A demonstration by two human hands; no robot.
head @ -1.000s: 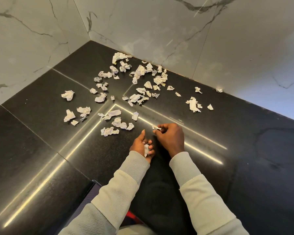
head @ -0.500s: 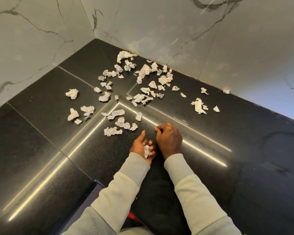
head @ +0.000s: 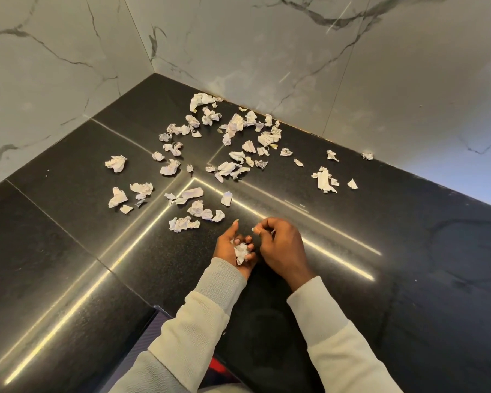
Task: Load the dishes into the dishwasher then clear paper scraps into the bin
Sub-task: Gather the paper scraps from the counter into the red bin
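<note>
Several crumpled white paper scraps (head: 233, 126) lie scattered over the black stone counter (head: 68, 251), mostly toward the corner. My left hand (head: 226, 246) rests palm up on the counter, its fingers curled round a small bunch of collected scraps (head: 241, 251). Right beside it, my right hand (head: 281, 245) hovers with curled fingers, thumb and forefinger together; no scrap shows between them. The nearest loose scraps (head: 183, 223) lie just left of and beyond my left hand. No bin, dishes or dishwasher are in view.
Marble walls (head: 238, 52) close off the counter at the back and on the left. A separate small group of scraps (head: 323, 180) lies to the right. The counter's front edge (head: 153, 309) runs at lower left, beside my sleeves.
My right hand picked a scrap off the counter and brought it left to my left hand. The bunch in my left palm looks bigger now.
</note>
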